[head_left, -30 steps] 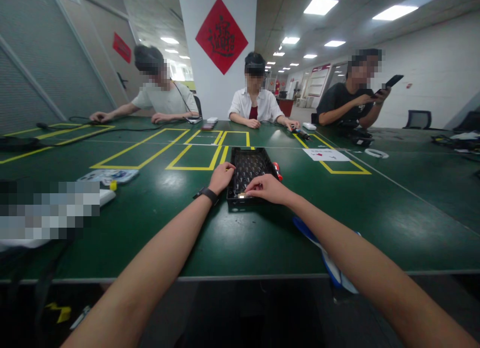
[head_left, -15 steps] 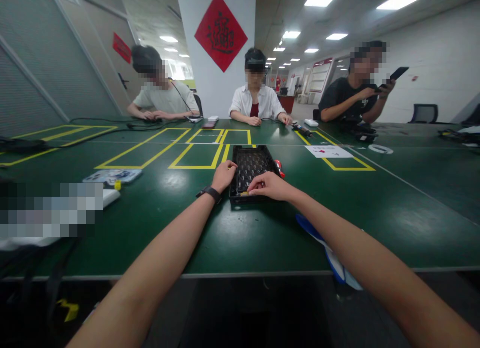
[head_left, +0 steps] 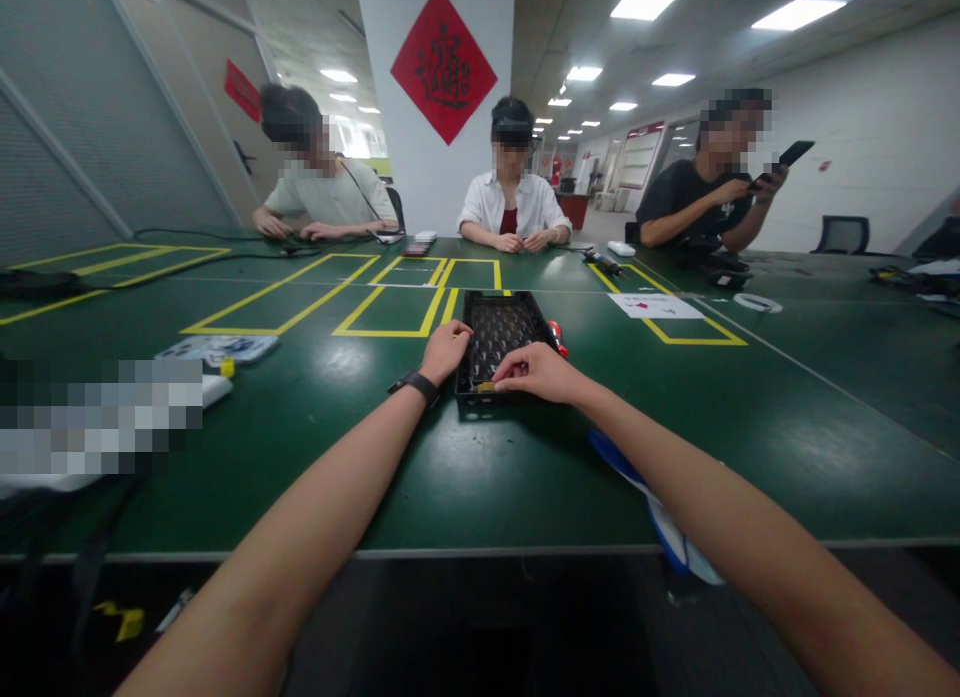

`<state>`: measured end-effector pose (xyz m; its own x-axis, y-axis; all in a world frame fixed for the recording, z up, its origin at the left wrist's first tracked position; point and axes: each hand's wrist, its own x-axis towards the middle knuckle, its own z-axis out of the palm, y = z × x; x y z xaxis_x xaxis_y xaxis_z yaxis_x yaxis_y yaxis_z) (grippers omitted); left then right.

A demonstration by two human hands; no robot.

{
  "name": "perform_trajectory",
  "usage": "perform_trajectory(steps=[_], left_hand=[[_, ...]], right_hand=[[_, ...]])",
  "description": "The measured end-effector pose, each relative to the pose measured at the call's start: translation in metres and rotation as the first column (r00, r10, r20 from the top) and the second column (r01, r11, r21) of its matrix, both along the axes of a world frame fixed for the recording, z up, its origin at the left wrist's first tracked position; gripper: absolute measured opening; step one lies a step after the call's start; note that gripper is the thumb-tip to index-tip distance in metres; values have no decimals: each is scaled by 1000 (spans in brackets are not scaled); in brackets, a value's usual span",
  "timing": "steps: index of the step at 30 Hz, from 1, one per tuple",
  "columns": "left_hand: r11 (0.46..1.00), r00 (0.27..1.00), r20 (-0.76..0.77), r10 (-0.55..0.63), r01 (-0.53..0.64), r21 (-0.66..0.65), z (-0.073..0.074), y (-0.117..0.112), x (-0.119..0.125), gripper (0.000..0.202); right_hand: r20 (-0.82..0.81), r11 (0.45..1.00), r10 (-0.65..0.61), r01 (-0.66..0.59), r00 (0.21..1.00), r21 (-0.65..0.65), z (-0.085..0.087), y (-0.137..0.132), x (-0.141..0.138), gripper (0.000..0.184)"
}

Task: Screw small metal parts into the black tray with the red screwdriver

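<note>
A black plastic tray (head_left: 501,307) with a gridded inside lies on the green table (head_left: 480,477) in front of me. My left hand (head_left: 444,349), with a black watch on the wrist, rests curled on the tray's left rim. My right hand (head_left: 537,370) lies over the near right part of the tray, its fingers pinched on a small yellowish piece (head_left: 486,386) at the near edge. A small red object (head_left: 556,333) peeks out beside the tray's right side.
Yellow tape rectangles (head_left: 390,312) mark the table beyond the tray. A blue and white flat object (head_left: 660,522) lies under my right forearm at the table edge. Three people sit across the table; one holds a phone (head_left: 784,157). A white paper (head_left: 652,305) lies to the right.
Both hands stay at the tray with only slight shifts. The person at the far left drew the arms in from the outstretched pose.
</note>
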<state>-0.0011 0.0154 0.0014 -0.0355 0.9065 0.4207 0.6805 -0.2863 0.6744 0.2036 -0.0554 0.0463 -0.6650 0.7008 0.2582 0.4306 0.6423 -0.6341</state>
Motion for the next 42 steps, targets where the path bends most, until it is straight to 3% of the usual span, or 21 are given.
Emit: perform_trajectory(steps=[28,42], left_hand=[[1000,1000,-17,5,-5,11,0,0,0,25],[1000,1000,-11,2,-2,9,0,0,0,26]], right_hand=[[35,997,-38,36,999,75,-1,1,-1,28],[2,999,-35,35,999,22,0,-2,-2,26]])
